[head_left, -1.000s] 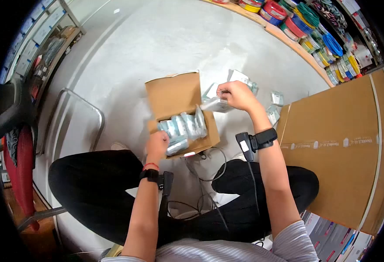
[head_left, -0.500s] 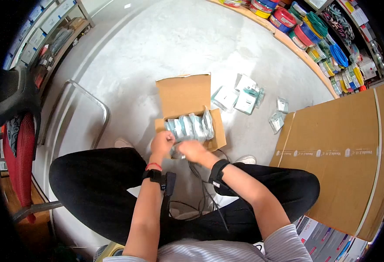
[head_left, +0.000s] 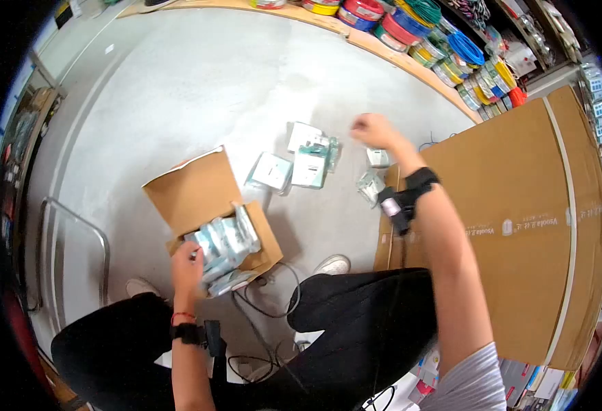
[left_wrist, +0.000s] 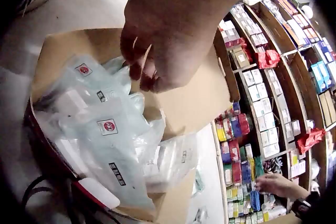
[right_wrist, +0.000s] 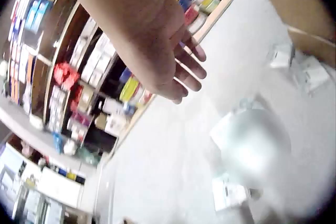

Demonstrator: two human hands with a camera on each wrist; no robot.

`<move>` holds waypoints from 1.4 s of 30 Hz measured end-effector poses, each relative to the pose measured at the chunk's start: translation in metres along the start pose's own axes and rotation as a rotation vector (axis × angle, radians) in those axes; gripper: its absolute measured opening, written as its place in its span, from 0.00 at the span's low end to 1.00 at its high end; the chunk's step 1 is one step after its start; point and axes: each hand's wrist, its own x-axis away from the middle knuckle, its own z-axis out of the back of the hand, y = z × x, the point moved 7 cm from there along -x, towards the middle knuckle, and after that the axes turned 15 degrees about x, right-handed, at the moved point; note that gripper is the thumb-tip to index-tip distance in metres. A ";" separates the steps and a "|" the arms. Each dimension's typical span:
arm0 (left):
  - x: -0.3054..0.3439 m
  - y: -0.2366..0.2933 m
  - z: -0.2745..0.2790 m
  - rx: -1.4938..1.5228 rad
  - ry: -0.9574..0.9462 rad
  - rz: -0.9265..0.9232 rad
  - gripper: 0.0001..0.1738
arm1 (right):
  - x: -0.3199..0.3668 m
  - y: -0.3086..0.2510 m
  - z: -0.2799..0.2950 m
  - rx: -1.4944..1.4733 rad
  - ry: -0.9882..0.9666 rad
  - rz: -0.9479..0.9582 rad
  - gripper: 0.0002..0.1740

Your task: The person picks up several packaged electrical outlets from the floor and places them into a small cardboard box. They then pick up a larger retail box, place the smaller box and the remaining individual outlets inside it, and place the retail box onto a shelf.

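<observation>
An open cardboard box (head_left: 271,240) stands on the floor in front of the person, filled with clear plastic packets (head_left: 222,243) that hold white and pale-green pieces. The left hand (head_left: 186,270) is at the box's left side; in the left wrist view its fingers hang loosely curled above the packets, with no object visible in them. Out to the right, the right hand (head_left: 377,133) is raised in front of the large carton. In the right wrist view its fingers are parted and relaxed, holding nothing. Several similar packets (head_left: 309,168) lie on the floor between box and right hand.
Two more packets (head_left: 369,186) lie beside a large strapped carton (head_left: 493,226) on the right. Wire coils (head_left: 397,31) line a low wooden ledge at the back. Black cables (head_left: 273,308) run along the floor between the legs. A metal tube frame (head_left: 102,240) stands at left.
The right hand went from gripping a packet above the floor to the box, then away to the far right with nothing in it. The left hand stays by the box. The head view has turned right.
</observation>
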 end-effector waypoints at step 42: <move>-0.005 -0.061 0.032 -0.124 0.439 0.365 0.18 | 0.003 0.142 -0.207 0.187 -0.155 -0.361 0.13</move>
